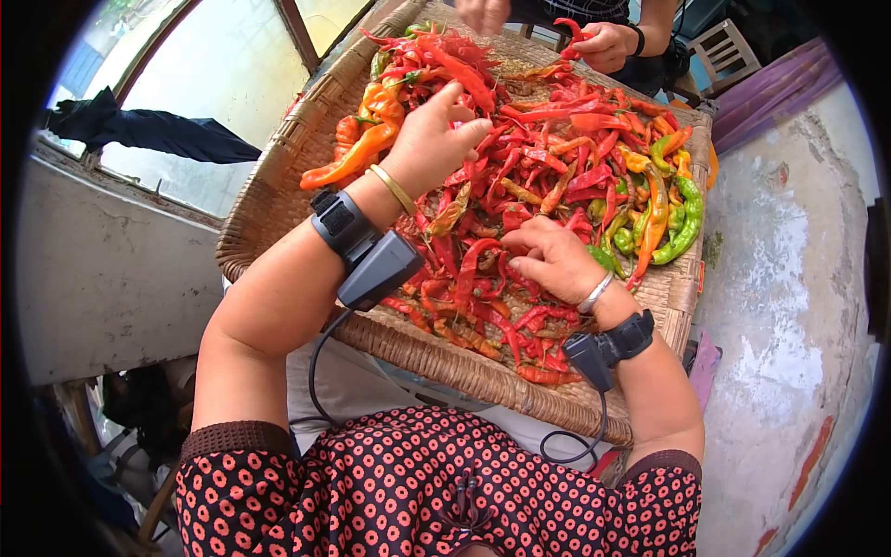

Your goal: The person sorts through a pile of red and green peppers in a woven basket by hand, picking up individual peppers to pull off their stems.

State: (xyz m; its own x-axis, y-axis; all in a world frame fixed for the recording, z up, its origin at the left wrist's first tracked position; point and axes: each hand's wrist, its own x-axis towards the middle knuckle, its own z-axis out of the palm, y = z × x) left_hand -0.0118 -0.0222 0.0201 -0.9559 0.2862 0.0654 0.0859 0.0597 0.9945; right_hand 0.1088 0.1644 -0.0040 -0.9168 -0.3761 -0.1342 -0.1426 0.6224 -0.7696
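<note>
A pile of red chili peppers [520,172] fills the middle of a woven basket tray [371,336]. My left hand [434,139] is over the upper left of the pile, thumb and fingers apart. Its fingertips are close to a long red chili [467,79], and nothing shows in its grasp. Lower down, my right hand [560,262] rests over the chilies with its palm down. A gap shows between its thumb and fingers, though some fingertips are partly hidden. Orange peppers [371,139] lie left of my left hand. Green peppers [685,223] sit along the right side.
Across the tray, another person's hand [603,45] holds a red chili [574,39]; their other hand [483,13] is blurred. A folded dark umbrella [167,128] hangs by the window at left. A peeling wall [780,278] stands at right. Cables hang from both my wrist devices.
</note>
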